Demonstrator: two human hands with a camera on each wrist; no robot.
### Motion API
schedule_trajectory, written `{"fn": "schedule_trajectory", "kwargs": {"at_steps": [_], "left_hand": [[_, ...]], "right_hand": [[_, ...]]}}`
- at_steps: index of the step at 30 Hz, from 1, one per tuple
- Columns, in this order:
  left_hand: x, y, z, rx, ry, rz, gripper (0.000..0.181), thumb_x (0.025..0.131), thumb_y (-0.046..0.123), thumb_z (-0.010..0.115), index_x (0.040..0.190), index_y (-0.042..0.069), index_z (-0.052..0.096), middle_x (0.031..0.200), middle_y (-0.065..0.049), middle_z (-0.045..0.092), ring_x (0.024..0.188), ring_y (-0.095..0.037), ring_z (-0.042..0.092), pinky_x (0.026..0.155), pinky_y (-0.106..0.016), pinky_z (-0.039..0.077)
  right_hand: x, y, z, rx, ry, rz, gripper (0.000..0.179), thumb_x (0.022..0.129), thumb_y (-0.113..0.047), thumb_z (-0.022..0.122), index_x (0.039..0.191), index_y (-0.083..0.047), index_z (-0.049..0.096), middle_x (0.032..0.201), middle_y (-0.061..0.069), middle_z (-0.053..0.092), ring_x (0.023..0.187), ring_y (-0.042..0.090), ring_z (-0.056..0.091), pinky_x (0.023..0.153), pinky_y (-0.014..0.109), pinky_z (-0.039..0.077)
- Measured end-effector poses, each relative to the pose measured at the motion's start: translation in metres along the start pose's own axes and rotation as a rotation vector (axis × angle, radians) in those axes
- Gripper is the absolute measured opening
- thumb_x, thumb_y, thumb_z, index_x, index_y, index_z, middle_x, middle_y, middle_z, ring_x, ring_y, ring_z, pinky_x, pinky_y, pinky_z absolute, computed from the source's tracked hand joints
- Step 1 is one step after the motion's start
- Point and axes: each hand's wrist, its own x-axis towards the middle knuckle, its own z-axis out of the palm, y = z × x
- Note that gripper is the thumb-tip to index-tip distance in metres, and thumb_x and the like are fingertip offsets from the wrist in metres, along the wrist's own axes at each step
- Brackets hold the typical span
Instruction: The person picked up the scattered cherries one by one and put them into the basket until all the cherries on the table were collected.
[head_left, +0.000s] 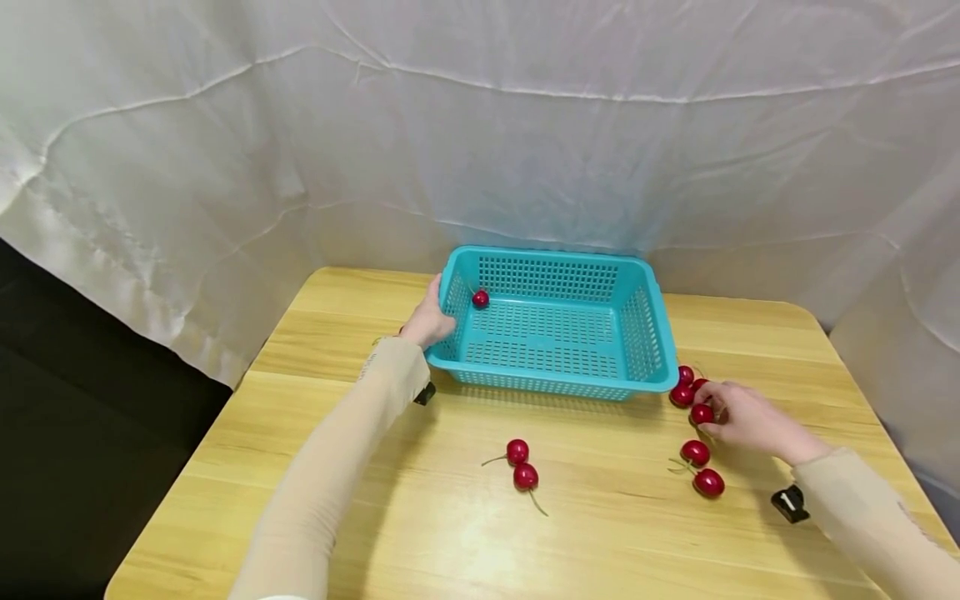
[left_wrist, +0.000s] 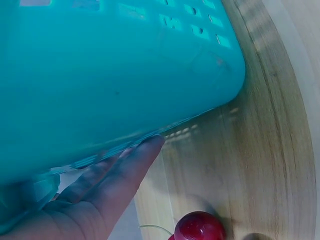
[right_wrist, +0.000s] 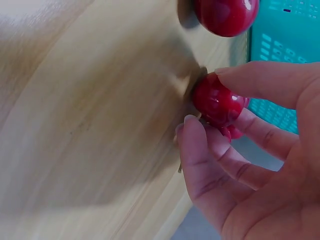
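My left hand [head_left: 429, 321] holds the left side of a turquoise plastic basket [head_left: 542, 386], thumb over the rim. In the left wrist view, its fingers [left_wrist: 120, 180] lie along the outside wall. One red cherry [head_left: 481, 298] lies inside, at the back left. To the right of the basket, my right hand [head_left: 753, 423] pinches a cherry [right_wrist: 215, 100] between thumb and fingertips, low over the table. Several cherries [head_left: 682, 395] cluster beside the basket's front right corner, partly hidden by that hand. Nearer me lie two cherries [head_left: 695, 453] with stems.
Two stemmed cherries [head_left: 526, 477] lie on the wooden table [head_left: 600, 542] in front of the basket. Another cherry [left_wrist: 200, 227] sits left of the basket, mostly hidden by my left arm in the head view. A pale curtain [head_left: 480, 158] hangs behind the table.
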Motion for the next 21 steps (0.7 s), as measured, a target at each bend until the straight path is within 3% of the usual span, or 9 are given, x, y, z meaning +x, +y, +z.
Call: {"fn": "schedule_trajectory", "kwargs": {"at_steps": [7,21], "left_hand": [[-0.0015,0.0010,-0.0007,0.015,0.001,0.004,0.100,0.090,-0.008,0.053,0.161,0.038,-0.001,0.158,-0.017,0.038,0.131,-0.042,0.052,0.102,-0.062,0.050],[0.0000,0.0009,-0.0001,0.000,0.006,-0.015,0.100,0.091,-0.008,0.054,0.160,0.040,0.000,0.157,-0.016,0.040,0.129,-0.042,0.054,0.099,-0.062,0.052]], "right_hand": [[0.0030,-0.0016,0.0027,0.003,-0.024,0.010,0.027,0.079,-0.008,0.078,0.102,-0.002,0.065,0.073,-0.001,0.054,0.065,0.011,0.044,0.057,0.024,0.037],[0.0045,-0.0052,0.0020,0.025,-0.050,0.025,0.025,0.079,-0.010,0.075,0.100,-0.003,0.063,0.071,-0.003,0.054,0.064,0.010,0.044,0.057,0.023,0.036]]}}
